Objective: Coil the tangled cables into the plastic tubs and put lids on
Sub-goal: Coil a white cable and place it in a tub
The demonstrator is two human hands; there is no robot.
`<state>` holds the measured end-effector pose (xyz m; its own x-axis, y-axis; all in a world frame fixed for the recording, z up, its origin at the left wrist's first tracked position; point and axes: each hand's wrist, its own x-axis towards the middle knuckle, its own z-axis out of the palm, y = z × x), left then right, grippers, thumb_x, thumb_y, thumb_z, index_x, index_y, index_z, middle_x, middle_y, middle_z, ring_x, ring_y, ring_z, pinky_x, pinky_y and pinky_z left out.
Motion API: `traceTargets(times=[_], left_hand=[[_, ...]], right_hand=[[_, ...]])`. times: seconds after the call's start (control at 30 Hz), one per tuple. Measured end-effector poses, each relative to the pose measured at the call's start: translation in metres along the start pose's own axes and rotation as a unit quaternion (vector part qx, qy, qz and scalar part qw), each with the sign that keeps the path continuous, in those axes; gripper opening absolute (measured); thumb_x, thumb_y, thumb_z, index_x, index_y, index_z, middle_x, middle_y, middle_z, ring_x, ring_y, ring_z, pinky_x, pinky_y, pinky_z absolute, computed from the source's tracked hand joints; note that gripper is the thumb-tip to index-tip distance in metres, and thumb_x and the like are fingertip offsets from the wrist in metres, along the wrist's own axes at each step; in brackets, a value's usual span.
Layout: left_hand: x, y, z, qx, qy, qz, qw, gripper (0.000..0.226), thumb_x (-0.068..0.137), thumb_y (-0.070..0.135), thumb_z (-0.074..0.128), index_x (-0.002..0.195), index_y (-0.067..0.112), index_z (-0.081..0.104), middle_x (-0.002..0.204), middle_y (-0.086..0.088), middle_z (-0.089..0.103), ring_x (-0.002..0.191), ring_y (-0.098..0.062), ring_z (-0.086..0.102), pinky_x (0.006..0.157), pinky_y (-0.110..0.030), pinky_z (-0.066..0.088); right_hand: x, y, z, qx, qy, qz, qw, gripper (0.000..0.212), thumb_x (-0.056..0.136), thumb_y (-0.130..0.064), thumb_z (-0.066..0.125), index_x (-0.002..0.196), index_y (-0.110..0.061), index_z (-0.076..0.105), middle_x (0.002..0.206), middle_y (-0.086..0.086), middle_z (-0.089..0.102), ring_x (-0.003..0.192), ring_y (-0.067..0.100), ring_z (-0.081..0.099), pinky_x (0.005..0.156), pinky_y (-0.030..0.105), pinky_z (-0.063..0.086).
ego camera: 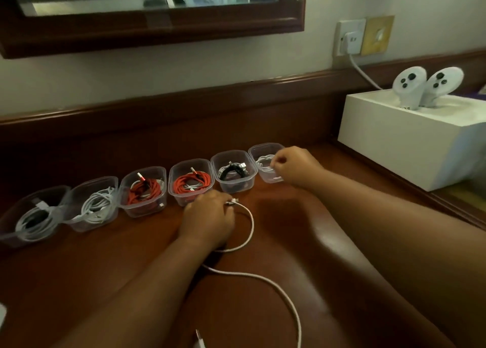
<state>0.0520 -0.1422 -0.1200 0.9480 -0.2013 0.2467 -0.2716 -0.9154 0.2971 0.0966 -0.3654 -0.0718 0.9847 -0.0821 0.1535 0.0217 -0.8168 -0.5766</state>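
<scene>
Cable (pixel 263 278), white and uncoiled, lies loose on the brown bench (pixel 302 242), running from near the front edge in a wide curve up to the left hand (pixel 207 220). The left hand rests knuckles-up on the bench, fingers curled around the cable close to its connector end, which projects just past the fingers. Directly behind this hand stands a row of six clear plastic tubs (pixel 190 183), side by side, none lidded. From left to right they hold: a white and dark coil, a white coil, a red coil with some white, a red coil, a black coil, and a white coil. The right hand (pixel 292 167) hovers over the rightmost tub (pixel 263 161), fingers curled in a pinch; whether it actually grips the white coil inside cannot be determined. To the right, well apart from the row, a white box (pixel 407 147) holds two white controllers (pixel 426 87) standing upright. A white plug sits in the wall socket (pixel 349 36) above. A wood-framed mirror (pixel 157 26) hangs on the wall behind the tubs.
</scene>
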Motion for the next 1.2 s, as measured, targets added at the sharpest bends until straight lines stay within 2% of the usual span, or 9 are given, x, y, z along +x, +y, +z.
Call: traceTargets(times=[0.13,0.27,0.5,0.6,0.73,0.8,0.87,1.03,1.2], left_hand=[[-0.020,-0.021,-0.013,0.057,-0.054,-0.078,0.994,0.045,0.096,0.035,0.054,0.140,0.023,0.051,0.139,-0.003,0.052,0.127,-0.023,0.049,0.103,-0.041,0.046],[-0.041,-0.031,-0.025,0.003,-0.063,-0.144,0.988,0.047,0.094,0.019,0.061,0.140,0.022,0.051,0.140,-0.006,0.055,0.124,-0.025,0.055,0.096,-0.037,0.050],[-0.092,-0.027,-0.046,-0.177,-0.046,-0.169,0.969,0.004,0.094,0.018,0.065,0.091,0.020,0.067,0.101,-0.005,0.067,0.090,-0.019,0.063,0.077,-0.033,0.051],[-0.116,-0.011,-0.063,-0.282,-0.011,-0.134,0.950,0.017,0.101,0.026,0.053,0.089,0.021,0.063,0.081,-0.005,0.064,0.073,-0.020,0.061,0.065,-0.032,0.048],[-0.148,0.017,-0.099,-0.367,0.003,-0.036,0.930,0.027,0.104,0.033,0.044,0.094,0.022,0.067,0.068,-0.008,0.054,0.060,-0.024,0.048,0.057,-0.033,0.040],[-0.163,0.030,-0.121,-0.404,0.006,0.011,0.915,0.030,0.104,0.035,0.045,0.097,0.020,0.069,0.067,-0.010,0.056,0.058,-0.028,0.049,0.055,-0.036,0.043],[-0.176,0.043,-0.144,-0.427,0.007,0.055,0.903,0.031,0.105,0.031,0.043,0.099,0.015,0.068,0.057,0.003,0.050,0.052,-0.016,0.044,0.050,-0.027,0.038],[-0.197,0.059,-0.195,-0.453,0.041,0.122,0.882,0.032,0.106,0.027,0.038,0.101,0.009,0.065,0.062,-0.005,0.046,0.053,-0.014,0.045,0.049,-0.021,0.042],[-0.207,0.054,-0.227,-0.438,0.063,0.124,0.888,0.039,0.103,0.038,0.038,0.095,0.014,0.067,0.063,-0.002,0.051,0.054,-0.013,0.049,0.051,-0.022,0.044]], right_hand=[[-0.068,-0.014,0.010,0.005,-0.106,-0.042,0.993,0.016,0.097,-0.023,0.060,0.088,-0.017,0.071,0.081,0.001,0.071,0.065,0.011,0.059,0.058,0.024,0.044],[-0.115,-0.027,0.019,-0.007,-0.174,-0.058,0.983,0.007,0.096,-0.027,0.062,0.089,-0.026,0.065,0.083,-0.009,0.062,0.080,0.011,0.060,0.070,0.023,0.042],[-0.188,-0.054,0.023,-0.047,-0.261,-0.065,0.962,0.029,0.094,-0.036,0.064,0.118,-0.018,0.062,0.113,0.000,0.061,0.096,0.012,0.055,0.080,0.026,0.044],[-0.210,-0.059,0.022,-0.015,-0.217,-0.050,0.975,0.028,0.093,-0.031,0.066,0.118,-0.020,0.059,0.114,0.000,0.060,0.093,0.011,0.055,0.076,0.025,0.045],[-0.225,-0.067,0.009,0.164,-0.109,0.030,0.980,0.038,0.091,-0.021,0.068,0.123,-0.020,0.047,0.104,0.000,0.056,0.085,0.012,0.058,0.067,0.025,0.052],[-0.231,-0.073,0.003,0.233,-0.113,0.063,0.964,0.059,0.089,-0.018,0.071,0.138,-0.018,0.039,0.116,0.007,0.056,0.091,0.015,0.060,0.065,0.025,0.052],[-0.239,-0.079,0.000,0.297,-0.136,0.070,0.942,0.063,0.089,-0.014,0.070,0.143,-0.018,0.038,0.111,0.006,0.058,0.091,0.014,0.061,0.065,0.023,0.050],[-0.254,-0.097,-0.010,0.311,-0.088,-0.024,0.946,0.015,0.101,-0.021,0.052,0.111,-0.014,0.061,0.102,0.007,0.064,0.087,0.015,0.060,0.075,0.027,0.052],[-0.267,-0.113,-0.033,0.453,-0.054,-0.089,0.885,0.030,0.107,-0.027,0.036,0.093,-0.009,0.055,0.071,0.008,0.063,0.067,0.022,0.061,0.069,0.037,0.053]])
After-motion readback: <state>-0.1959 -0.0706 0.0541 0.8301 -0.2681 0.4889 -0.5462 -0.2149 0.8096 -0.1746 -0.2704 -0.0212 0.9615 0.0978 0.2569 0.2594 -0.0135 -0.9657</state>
